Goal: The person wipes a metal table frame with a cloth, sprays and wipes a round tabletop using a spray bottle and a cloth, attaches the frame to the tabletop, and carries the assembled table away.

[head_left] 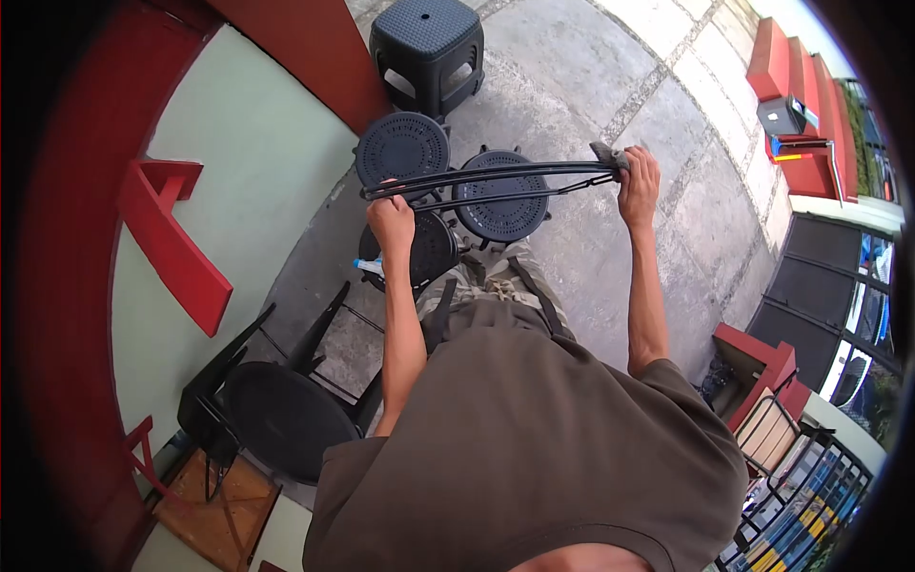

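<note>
Over blk stools (pixel 402 153) | L hand (pixel 392 217) holds blk frame (pixel 496 173) | R hand (pixel 639 186) same + gry cloth (pixel 606 156) | blu item (pixel 368 267) txt illeg.

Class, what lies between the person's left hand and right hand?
The head view shows a long, slim black frame spanning from the left hand to the right hand. It partly hides a round black stool.

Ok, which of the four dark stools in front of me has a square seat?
The dark, square-topped plastic stool, farthest from you. The three nearer dark, round-topped stools have seats pierced with small holes.
</note>
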`<state>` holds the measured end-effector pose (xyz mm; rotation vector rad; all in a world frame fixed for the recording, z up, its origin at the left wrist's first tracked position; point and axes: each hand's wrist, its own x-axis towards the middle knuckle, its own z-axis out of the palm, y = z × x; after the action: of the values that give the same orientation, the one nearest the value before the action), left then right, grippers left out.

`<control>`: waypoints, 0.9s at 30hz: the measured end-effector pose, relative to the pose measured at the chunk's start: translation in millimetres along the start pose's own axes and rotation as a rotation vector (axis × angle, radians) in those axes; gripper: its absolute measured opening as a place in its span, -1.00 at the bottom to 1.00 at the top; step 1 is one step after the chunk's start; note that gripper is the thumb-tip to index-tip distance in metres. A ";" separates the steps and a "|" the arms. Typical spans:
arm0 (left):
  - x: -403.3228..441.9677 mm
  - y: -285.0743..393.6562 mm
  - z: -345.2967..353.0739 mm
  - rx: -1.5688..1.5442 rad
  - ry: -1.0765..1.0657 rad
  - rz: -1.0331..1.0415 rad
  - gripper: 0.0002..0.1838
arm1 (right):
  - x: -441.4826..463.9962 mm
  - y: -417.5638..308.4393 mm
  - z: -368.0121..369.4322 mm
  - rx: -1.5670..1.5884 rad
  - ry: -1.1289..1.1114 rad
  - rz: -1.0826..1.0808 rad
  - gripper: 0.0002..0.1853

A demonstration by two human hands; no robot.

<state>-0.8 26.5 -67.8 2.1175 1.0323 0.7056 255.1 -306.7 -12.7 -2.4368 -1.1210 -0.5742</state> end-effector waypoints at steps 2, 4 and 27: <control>0.0 -1.5 -0.9 0.016 -0.032 -0.021 -0.81 | -3.2 12.5 2.7 -0.074 0.060 0.041 -0.74; 2.9 -1.2 -0.9 0.034 -0.077 -0.053 -0.83 | -7.1 22.3 10.7 -0.089 0.176 0.213 -0.76; -4.1 3.5 -12.7 -0.052 -0.235 -0.086 -0.82 | -200.7 -84.4 267.4 0.684 -0.552 1.326 -0.66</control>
<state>-10.3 25.7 -57.8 2.0409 0.9587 0.4250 123.1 -243.6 -324.9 -2.0924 0.3145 0.7818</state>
